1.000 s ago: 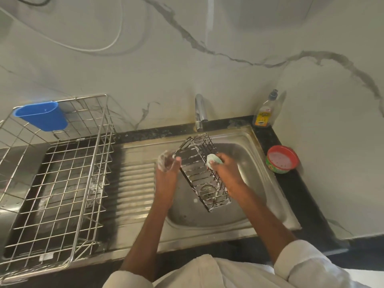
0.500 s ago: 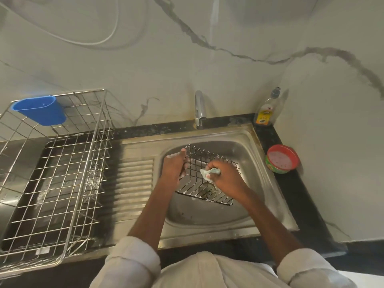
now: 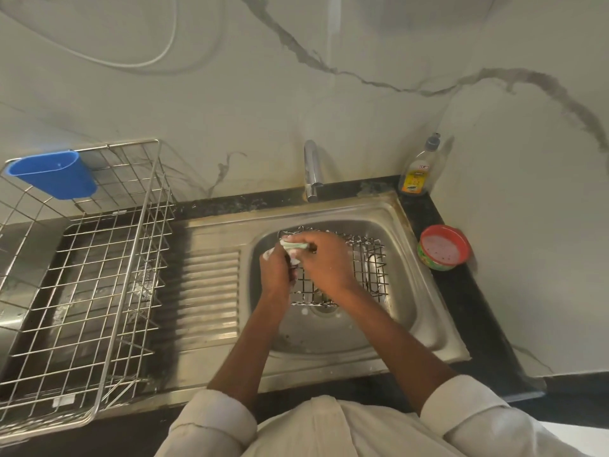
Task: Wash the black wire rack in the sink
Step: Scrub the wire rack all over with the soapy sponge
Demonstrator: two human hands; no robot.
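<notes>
**Soapy rack mid-scrub, centre of frame**

Left hand (image 3: 275, 270) grips the left edge of the black wire rack (image 3: 365, 268), which lies in the sink (image 3: 425, 321) basin. Right hand (image 3: 324, 262) pinches a pale green sponge (image 3: 293, 247) against the wires. Rack looks light and stiff, likely slippery with suds; best held by the rim wire. Dark thin grid, foam-flecked, low sides

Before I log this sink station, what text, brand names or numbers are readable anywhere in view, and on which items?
Clear soap bottle with yellow label: print and a small red-and-white mark present, too small and blurred to read.
Red-rimmed round tub with green patterned side: pattern only, no legible words.
Blue plastic cup, steel sink, chrome tap: no text visible.
</notes>
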